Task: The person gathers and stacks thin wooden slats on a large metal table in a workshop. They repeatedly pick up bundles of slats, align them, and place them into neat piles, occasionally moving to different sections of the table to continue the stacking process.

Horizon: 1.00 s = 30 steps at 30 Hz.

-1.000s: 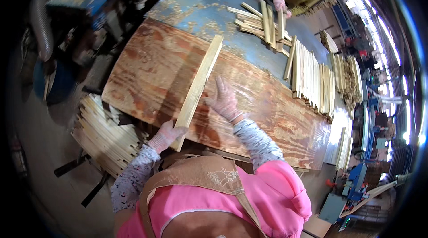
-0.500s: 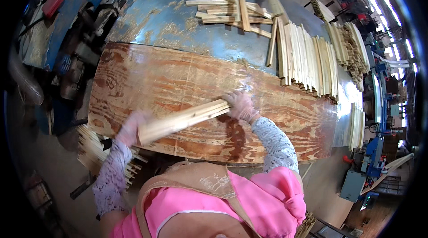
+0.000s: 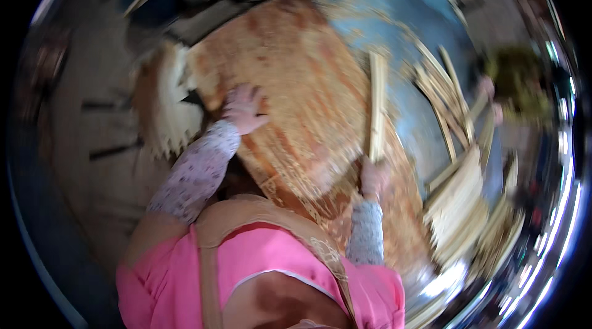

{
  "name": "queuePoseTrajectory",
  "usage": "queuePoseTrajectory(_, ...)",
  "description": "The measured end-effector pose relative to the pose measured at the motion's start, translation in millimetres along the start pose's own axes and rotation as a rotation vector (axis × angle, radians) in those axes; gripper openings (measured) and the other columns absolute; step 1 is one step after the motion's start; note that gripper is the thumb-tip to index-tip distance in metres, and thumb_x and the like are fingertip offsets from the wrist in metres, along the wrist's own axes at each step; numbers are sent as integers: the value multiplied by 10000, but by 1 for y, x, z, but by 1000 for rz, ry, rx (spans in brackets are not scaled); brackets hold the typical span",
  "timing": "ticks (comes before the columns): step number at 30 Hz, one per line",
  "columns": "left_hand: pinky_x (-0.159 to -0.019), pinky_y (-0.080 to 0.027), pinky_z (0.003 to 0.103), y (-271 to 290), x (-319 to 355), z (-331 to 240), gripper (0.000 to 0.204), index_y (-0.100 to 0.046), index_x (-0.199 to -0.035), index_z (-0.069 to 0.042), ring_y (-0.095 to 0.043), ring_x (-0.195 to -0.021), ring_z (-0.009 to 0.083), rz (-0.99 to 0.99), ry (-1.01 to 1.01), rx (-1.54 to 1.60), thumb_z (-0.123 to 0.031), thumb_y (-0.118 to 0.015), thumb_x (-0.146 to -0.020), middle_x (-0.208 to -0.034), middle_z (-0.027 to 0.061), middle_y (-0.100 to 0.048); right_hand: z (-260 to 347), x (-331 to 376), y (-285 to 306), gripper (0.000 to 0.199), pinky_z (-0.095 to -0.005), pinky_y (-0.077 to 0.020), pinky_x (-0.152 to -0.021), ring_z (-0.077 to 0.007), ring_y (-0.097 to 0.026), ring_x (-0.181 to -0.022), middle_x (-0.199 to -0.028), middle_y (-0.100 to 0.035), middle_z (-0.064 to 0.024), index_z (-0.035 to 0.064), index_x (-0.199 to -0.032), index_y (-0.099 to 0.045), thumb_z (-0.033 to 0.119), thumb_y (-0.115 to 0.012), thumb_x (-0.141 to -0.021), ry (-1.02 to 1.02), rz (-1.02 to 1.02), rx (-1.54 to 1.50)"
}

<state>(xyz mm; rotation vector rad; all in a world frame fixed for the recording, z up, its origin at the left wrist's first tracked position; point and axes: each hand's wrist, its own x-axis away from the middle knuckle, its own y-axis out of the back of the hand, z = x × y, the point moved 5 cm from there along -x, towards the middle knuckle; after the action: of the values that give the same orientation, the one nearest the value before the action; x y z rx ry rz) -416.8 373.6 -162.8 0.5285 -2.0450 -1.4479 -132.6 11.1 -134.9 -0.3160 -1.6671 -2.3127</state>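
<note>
The picture is motion-blurred. My right hand [image 3: 373, 178] grips the near end of a long pale wooden slat [image 3: 377, 98], which points away from me across the brown plywood board [image 3: 296, 76]. My left hand [image 3: 243, 109] rests in a pink glove on the board's left edge, fingers spread, holding nothing. It lies well apart from the slat.
A stack of pale slats [image 3: 159, 107] sits below the board's left edge. More slats [image 3: 459, 202] lie piled and fanned on the right. Beyond them is a blue worn tabletop [image 3: 394, 27]. Another person in green [image 3: 521, 82] works at the far right.
My left hand has let go of the slat and moved to the board's left edge. The slat, held only by my right hand, has swung to point away. My head turned, so the view is rotated.
</note>
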Motion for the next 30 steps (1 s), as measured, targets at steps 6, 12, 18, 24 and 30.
queuePoseTrajectory(6, -1240, -323, 499, -30, 33, 57, 722, -524, -1508, -93, -409, -1486, 374, -122, 63, 321, -475, -680, -915, -1605, 169, -441, 45, 35, -10, 777, -535, -517, -1019, -425, -657, -1199, -1352, -662, -267, 51, -1469, -576, 467, -817, -859, 394, -346, 280)
queuePoseTrajectory(12, -1192, -409, 506, 0, 153, 180, 660, -567, -1487, -82, -509, -1413, 420, -361, 64, 531, -366, -734, -915, -1567, 210, -502, 157, 140, -117, 568, -381, -495, -1101, -257, -611, -1300, -1419, -636, -184, 22, -1514, -545, 107, -752, -992, 723, 123, -233)
queuePoseTrajectory(18, -1277, -308, 427, -56, 291, 445, 706, -508, -1536, -54, -407, -1520, 356, -102, 668, 428, -428, -641, -953, -1610, 193, -479, 296, 365, -266, 483, -363, -582, -958, -246, -679, -1222, -1348, -702, -149, 31, -1447, -612, 148, -747, -998, 925, 636, -78)
queuePoseTrajectory(24, -1267, -324, 393, -136, 421, 611, 563, -469, -1584, -70, -367, -1549, 270, -445, 675, 860, -345, -506, -1095, -1631, 136, -471, 313, 367, -376, 764, -361, -474, -1124, -275, -613, -1295, -1503, -579, -159, -22, -1605, -361, 194, -755, -986, 400, 681, -320)
queuePoseTrajectory(30, -1244, -358, 359, -176, 496, 659, 564, -454, -1593, -56, -459, -1480, 196, 85, 963, 533, -121, -581, -1047, -1618, 77, -494, 356, 310, -423, 588, -317, -482, -857, -163, -608, -995, -1234, -686, -41, 44, -1423, -592, 248, -842, -932, 441, 599, -479)
